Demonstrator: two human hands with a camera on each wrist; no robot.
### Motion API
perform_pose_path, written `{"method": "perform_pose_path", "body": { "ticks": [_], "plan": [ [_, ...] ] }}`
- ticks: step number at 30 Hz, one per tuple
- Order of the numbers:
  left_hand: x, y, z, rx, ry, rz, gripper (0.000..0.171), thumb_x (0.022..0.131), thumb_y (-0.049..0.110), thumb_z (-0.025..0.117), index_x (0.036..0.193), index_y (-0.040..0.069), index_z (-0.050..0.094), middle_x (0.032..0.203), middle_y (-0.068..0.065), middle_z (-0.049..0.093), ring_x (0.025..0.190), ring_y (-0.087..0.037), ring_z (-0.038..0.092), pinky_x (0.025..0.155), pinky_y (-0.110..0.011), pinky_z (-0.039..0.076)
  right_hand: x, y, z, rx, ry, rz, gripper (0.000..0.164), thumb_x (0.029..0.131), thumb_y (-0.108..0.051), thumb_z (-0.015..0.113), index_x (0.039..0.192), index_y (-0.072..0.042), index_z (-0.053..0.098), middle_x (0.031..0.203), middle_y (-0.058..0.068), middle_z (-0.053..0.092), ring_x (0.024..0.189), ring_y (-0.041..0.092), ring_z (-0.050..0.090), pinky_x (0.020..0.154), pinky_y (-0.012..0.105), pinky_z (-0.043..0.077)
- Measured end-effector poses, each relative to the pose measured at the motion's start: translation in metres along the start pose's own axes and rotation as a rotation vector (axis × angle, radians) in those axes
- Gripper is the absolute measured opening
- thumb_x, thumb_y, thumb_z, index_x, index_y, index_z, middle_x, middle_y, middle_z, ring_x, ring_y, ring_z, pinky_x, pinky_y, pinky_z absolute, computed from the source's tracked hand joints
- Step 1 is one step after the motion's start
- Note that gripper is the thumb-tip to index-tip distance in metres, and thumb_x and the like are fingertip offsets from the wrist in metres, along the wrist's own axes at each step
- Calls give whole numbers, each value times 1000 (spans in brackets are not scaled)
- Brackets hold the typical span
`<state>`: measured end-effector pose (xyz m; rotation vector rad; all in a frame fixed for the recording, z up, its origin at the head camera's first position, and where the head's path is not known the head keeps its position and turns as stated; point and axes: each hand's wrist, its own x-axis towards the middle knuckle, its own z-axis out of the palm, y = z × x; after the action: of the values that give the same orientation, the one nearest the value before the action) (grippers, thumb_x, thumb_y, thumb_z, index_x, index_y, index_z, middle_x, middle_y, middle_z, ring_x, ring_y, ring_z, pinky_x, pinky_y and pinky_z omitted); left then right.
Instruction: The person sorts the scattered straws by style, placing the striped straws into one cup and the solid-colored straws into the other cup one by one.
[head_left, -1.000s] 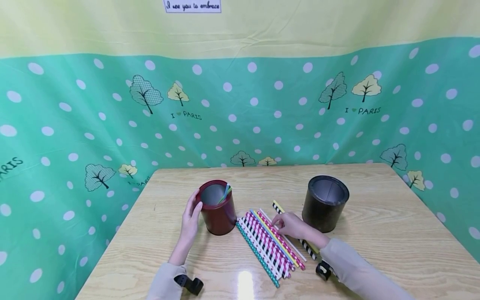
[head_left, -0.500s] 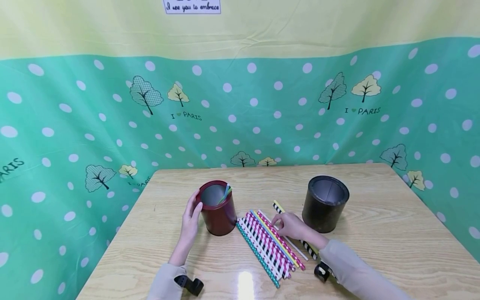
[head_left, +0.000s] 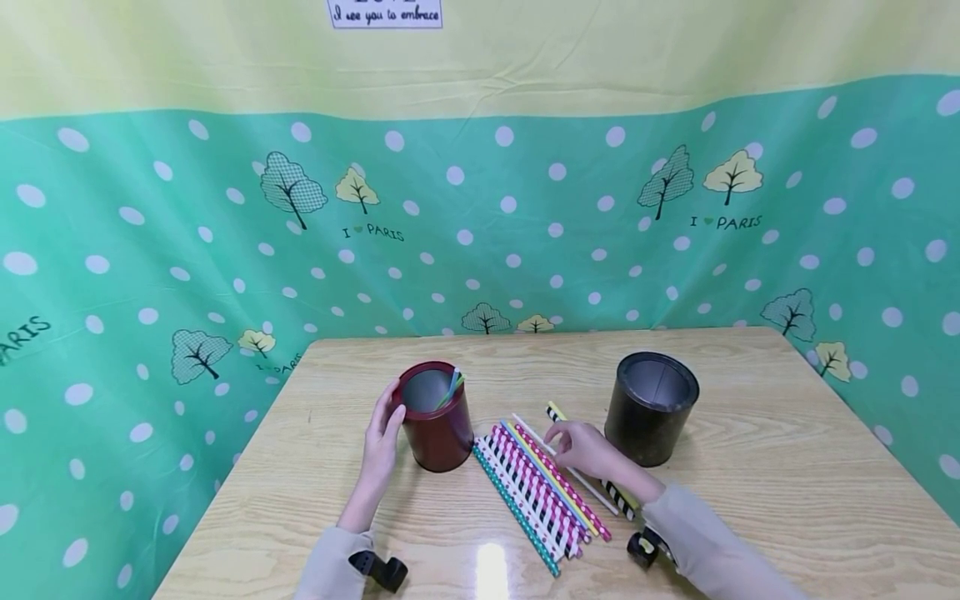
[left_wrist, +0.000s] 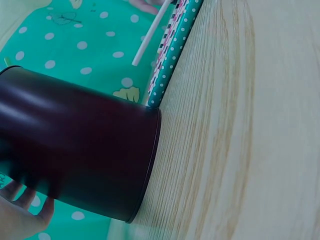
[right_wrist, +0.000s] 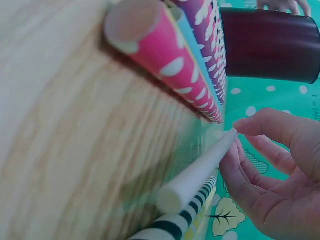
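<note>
So there's a pale wood tabletop [head_left: 315,467] with green polka-dot fabric [head_left: 442,192] behind the round dark red metal can [head_left: 440,439], which the left hand [head_left: 381,432] grips by the rim. Wood stretches left of that can to the table edge [head_left: 236,475]; right of it, the right hand [head_left: 585,451] pinches a plain white straw [right_wrist: 200,169].

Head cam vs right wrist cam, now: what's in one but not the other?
Head only: the black can, and the blue and green straws inside the red can.

Right wrist only: the open near end of the pink dotted straw seen close, and a gap between the white straw and the table.

Both: red can, white straw, pink dotted straw, table, left hand on the can, right hand pinching the white straw.
</note>
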<state>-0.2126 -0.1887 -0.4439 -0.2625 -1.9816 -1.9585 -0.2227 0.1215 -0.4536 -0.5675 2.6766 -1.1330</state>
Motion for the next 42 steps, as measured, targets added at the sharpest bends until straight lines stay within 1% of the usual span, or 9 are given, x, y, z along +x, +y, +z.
{"method": "perform_pose_path", "body": {
  "ticks": [7,15,21,29,32,36,39,42],
  "plan": [
    [0,-1,0,1,0,6,42,94,8,40,134,-1,32,138,-16,32,117,-3,36,93,-10,30,0,-4,-1,13,3,0,24,73,-3,66,96,-4,60,67,-1,52,60,11,46,50,22,39],
    [0,-1,0,4,0,10,42,94,8,40,134,-1,32,137,-16,33,117,-7,36,93,-10,30,-2,-11,-4,125,19,-63,30,72,2,60,103,0,59,71,0,54,63,14,49,51,22,42],
    [-1,0,0,2,9,15,42,93,8,41,133,0,33,136,-17,34,117,-11,37,92,-11,31,-4,-18,-5,151,56,-118,29,75,1,59,104,3,59,74,1,55,68,13,50,53,21,44],
    [-1,1,1,2,6,14,42,94,8,41,134,-1,32,137,-18,33,117,-8,37,92,-10,31,-8,-31,-9,214,57,-183,25,77,0,58,102,4,56,78,3,54,71,12,52,59,22,46],
    [-1,1,1,-3,7,13,42,94,7,40,134,-1,32,137,-18,33,116,-7,37,92,-10,30,-9,-39,-9,236,68,-169,23,78,1,59,101,3,55,79,4,53,72,13,51,58,21,45],
    [-1,0,1,-7,9,9,42,93,7,40,134,-1,32,137,-16,33,116,-5,37,93,-10,30,-10,-47,-8,285,83,-141,23,77,5,58,100,3,53,80,6,53,74,17,50,58,21,44],
    [-1,-1,1,-5,9,9,42,93,7,40,134,-1,32,137,-16,34,116,-5,37,93,-11,30,-11,-54,-9,302,92,-156,23,77,6,57,100,4,52,80,6,52,74,18,50,59,21,44],
    [0,-1,1,-7,7,11,41,93,7,40,134,-1,33,137,-17,33,116,-5,37,92,-11,31,-11,-59,-9,291,103,-170,22,77,4,56,99,3,52,80,4,53,75,15,51,61,21,45]
  ]
}}
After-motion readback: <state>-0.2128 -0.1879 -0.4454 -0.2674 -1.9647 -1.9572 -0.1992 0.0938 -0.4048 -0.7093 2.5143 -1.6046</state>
